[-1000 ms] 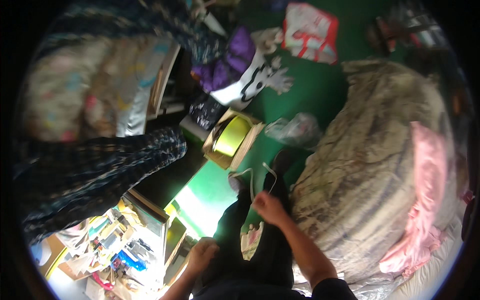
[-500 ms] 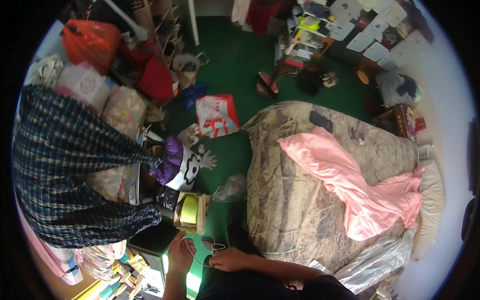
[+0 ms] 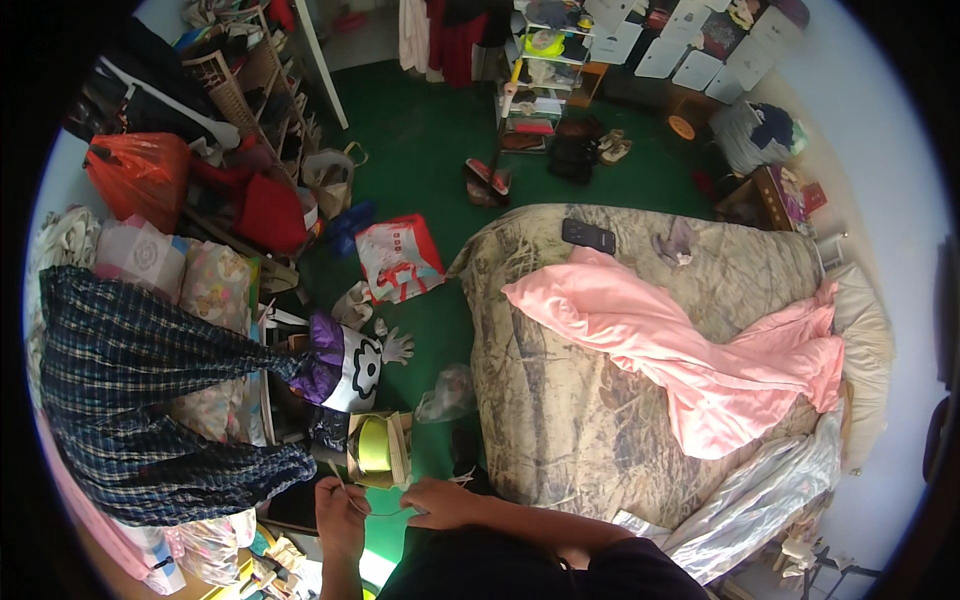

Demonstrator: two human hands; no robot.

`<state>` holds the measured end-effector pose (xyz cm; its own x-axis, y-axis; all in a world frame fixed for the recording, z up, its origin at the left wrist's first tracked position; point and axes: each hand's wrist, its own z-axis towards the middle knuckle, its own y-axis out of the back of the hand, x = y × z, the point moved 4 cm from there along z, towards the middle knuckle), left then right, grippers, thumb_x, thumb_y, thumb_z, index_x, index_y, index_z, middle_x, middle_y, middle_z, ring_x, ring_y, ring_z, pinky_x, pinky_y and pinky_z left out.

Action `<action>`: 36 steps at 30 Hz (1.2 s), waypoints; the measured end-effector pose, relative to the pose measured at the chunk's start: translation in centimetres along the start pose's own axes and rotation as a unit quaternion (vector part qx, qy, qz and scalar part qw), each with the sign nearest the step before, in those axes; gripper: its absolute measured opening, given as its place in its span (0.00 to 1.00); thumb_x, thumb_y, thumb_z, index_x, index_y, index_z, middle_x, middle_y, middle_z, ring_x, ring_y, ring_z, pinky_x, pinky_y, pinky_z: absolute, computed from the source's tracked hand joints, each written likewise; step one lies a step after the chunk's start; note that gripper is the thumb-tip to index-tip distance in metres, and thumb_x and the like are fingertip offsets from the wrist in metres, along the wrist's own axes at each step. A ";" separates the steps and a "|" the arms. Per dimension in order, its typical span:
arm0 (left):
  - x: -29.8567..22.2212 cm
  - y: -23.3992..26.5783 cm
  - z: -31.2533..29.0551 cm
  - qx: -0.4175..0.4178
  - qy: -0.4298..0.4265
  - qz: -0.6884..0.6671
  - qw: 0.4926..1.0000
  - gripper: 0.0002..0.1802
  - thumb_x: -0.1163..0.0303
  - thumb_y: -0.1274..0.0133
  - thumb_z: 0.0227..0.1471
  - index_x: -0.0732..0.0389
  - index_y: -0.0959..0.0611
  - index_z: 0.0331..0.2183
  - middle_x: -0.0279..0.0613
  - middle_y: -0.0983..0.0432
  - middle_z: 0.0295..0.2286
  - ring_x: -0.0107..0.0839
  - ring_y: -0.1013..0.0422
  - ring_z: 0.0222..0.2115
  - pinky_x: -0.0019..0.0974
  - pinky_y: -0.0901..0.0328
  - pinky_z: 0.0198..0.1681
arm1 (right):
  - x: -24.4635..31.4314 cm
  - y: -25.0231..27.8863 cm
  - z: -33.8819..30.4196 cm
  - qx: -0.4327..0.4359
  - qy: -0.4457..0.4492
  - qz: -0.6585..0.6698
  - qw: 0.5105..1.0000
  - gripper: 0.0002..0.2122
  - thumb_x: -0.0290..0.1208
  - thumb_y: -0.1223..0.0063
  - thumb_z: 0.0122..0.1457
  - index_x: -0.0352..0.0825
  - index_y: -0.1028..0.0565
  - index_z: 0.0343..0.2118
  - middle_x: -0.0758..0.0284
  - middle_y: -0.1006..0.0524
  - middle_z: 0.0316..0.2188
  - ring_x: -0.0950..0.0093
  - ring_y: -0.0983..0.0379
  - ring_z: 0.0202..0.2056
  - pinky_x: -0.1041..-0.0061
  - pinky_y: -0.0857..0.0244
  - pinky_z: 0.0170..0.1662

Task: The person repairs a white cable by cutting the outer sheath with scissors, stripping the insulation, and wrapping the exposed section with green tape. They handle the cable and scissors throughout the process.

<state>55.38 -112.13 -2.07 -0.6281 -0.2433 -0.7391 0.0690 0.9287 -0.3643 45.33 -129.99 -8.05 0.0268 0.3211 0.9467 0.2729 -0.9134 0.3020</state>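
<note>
The head view shows a thin, pale, flexible cord (image 3: 382, 514) stretched in a slight sag between the two hands, in front of the person's dark clothing at the lower middle. The left hand (image 3: 341, 508) has its fingers curled in and pinches the cord, a length of which stands up past the fingertips. The right hand (image 3: 438, 502) is mostly closed, thumb and forefinger pressed together on the cord's other side; whether its remaining fingers also grip the cord I cannot tell. The hands are near each other, not touching.

Just beyond them sits an open brown cardboard box (image 3: 402, 462) with a bright yellow-green rounded object (image 3: 374, 444) inside. Near the box, a crumpled clear plastic bag (image 3: 447, 394) lies on the green floor (image 3: 420, 345). To the right stands a wide bed with a mottled beige-and-grey cover (image 3: 540, 400), a rumpled pink cloth (image 3: 690, 365) spread across it.
</note>
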 end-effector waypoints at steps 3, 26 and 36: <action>1.0 -2.3 -1.3 0.051 -0.002 0.098 0.994 0.07 0.79 0.57 0.64 0.60 0.30 0.44 0.44 0.20 0.32 0.28 0.25 0.27 0.30 0.31 0.32 | 0.8 1.2 2.1 -0.018 -0.055 0.116 0.992 0.16 0.44 0.43 0.65 0.34 0.25 0.42 0.62 0.22 0.36 0.64 0.25 0.40 0.66 0.31 0.42; 6.9 -1.8 -0.3 0.160 -0.044 0.480 0.861 0.08 0.80 0.51 0.59 0.66 0.25 0.43 0.47 0.18 0.35 0.33 0.21 0.38 0.35 0.26 0.44 | -3.1 2.7 1.1 -0.086 -0.151 0.265 0.949 0.13 0.38 0.42 0.65 0.32 0.23 0.40 0.64 0.23 0.29 0.78 0.27 0.33 0.75 0.33 0.38; 4.0 -5.5 1.7 0.063 0.050 0.336 0.938 0.06 0.79 0.46 0.56 0.64 0.24 0.37 0.36 0.23 0.27 0.21 0.29 0.25 0.25 0.34 0.29 | -2.7 4.0 -0.1 -0.039 -0.093 0.201 0.974 0.14 0.42 0.45 0.65 0.34 0.21 0.41 0.60 0.20 0.33 0.64 0.22 0.37 0.66 0.31 0.41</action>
<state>53.81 -118.71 -4.03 -0.4792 0.4192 -0.7711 0.5633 0.8207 0.0961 46.26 -134.51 -9.37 0.2923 -0.0333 0.9558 0.1302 -0.9887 -0.0742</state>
